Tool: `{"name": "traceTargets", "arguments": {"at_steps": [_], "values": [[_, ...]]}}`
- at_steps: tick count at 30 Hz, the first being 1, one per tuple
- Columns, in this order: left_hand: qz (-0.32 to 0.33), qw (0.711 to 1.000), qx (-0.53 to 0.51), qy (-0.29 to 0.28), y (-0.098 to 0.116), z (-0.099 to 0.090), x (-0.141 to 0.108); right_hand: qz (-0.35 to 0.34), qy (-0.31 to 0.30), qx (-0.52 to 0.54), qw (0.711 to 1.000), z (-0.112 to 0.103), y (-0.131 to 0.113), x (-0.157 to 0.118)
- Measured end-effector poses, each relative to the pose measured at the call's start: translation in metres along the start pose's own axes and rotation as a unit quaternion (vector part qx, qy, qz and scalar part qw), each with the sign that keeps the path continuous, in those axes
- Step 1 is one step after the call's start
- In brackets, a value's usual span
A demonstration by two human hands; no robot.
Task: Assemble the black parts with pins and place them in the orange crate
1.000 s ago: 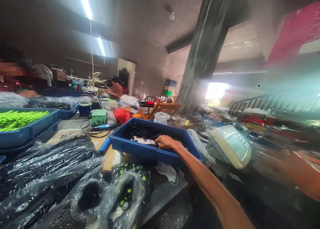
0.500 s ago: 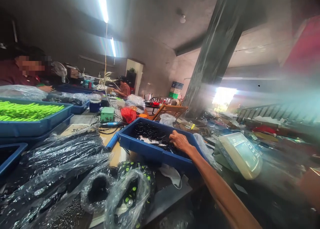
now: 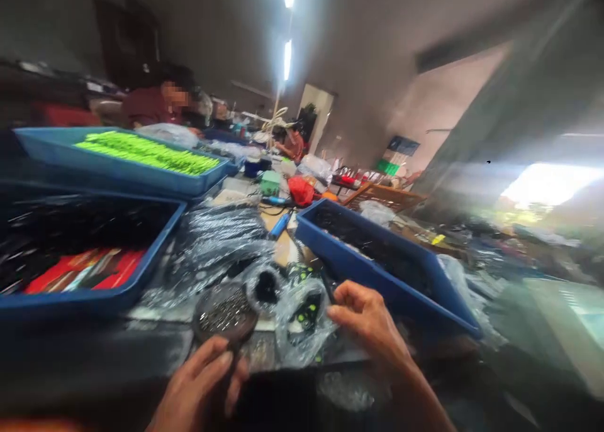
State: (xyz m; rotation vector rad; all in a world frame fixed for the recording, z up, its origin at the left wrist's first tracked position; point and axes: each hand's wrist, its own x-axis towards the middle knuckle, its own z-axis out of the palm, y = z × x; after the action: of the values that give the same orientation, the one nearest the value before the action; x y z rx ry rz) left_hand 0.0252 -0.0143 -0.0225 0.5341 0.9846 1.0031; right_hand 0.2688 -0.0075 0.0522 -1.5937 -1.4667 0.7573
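My right hand (image 3: 368, 319) is closed in a pinch in front of the blue tray (image 3: 377, 265) of black pieces. A thin black piece seems to stick up from its fingertips, blurred against the dark background. Low in view, my left hand (image 3: 202, 382) has its fingers curled around something dark that I cannot make out. Just beyond it stands a dark round dish (image 3: 226, 312) of small metal parts. Between the hands are an open clear plastic bag (image 3: 302, 325) with black and green round pieces and another bag (image 3: 265, 287) with black contents.
On the left are a blue tray (image 3: 155, 281) with black pieces and red packaging, and a tray (image 3: 42, 144) of bright green sticks. Plastic-wrapped black pieces (image 3: 226, 231) lie mid-table. A blue tool (image 3: 280, 226) and green box (image 3: 270, 183) sit behind. Two people work farther back.
My right hand has come out of the blue tray, back toward me. My left hand has entered at the bottom. The view has swung left, showing more of the left-hand trays.
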Motion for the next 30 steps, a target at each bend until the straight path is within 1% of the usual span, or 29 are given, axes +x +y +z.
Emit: {"name": "traceTargets", "arguments": {"at_steps": [1,2,4,5,7,9,12,15,17,20,21,26,30], "values": [[0.017,0.999,-0.008,-0.038,0.001,-0.001,-0.001,0.023,-0.027,0.055,0.998,0.026,0.004,-0.010],[0.027,0.998,-0.021,-0.060,0.002,-0.002,-0.001,0.053,-0.057,0.110,0.991,0.051,0.008,-0.020],[0.040,0.994,-0.052,-0.086,0.003,-0.004,0.001,0.111,-0.104,0.185,0.971,0.094,0.014,-0.037],[0.047,0.992,-0.072,-0.094,0.003,-0.006,0.002,0.126,-0.112,0.204,0.964,0.112,0.016,-0.043],[0.051,0.988,-0.101,-0.105,0.003,-0.008,0.003,0.128,-0.109,0.221,0.961,0.138,0.019,-0.051],[0.040,0.986,-0.118,-0.107,0.001,-0.010,0.003,0.119,-0.094,0.222,0.963,0.152,0.020,-0.056],[0.025,0.986,-0.132,-0.097,-0.001,-0.013,0.002,0.125,-0.081,0.209,0.967,0.160,0.021,-0.061],[0.029,0.986,-0.137,-0.091,-0.003,-0.014,0.002,0.120,-0.075,0.206,0.968,0.163,0.022,-0.066],[0.031,0.985,-0.136,-0.097,-0.005,-0.015,0.003,0.116,-0.088,0.223,0.964,0.164,0.022,-0.069],[0.038,0.985,-0.132,-0.106,-0.007,-0.015,0.004,0.136,-0.127,0.255,0.949,0.164,0.022,-0.071],[0.042,0.985,-0.128,-0.108,-0.008,-0.014,0.004,0.144,-0.131,0.260,0.946,0.164,0.021,-0.071],[0.040,0.989,-0.095,-0.106,-0.008,-0.011,0.002,0.149,-0.110,0.266,0.946,0.163,0.017,-0.071],[0.038,0.992,-0.084,-0.086,-0.007,-0.010,-0.001,0.139,-0.111,0.290,0.940,0.165,0.025,-0.073]]}}
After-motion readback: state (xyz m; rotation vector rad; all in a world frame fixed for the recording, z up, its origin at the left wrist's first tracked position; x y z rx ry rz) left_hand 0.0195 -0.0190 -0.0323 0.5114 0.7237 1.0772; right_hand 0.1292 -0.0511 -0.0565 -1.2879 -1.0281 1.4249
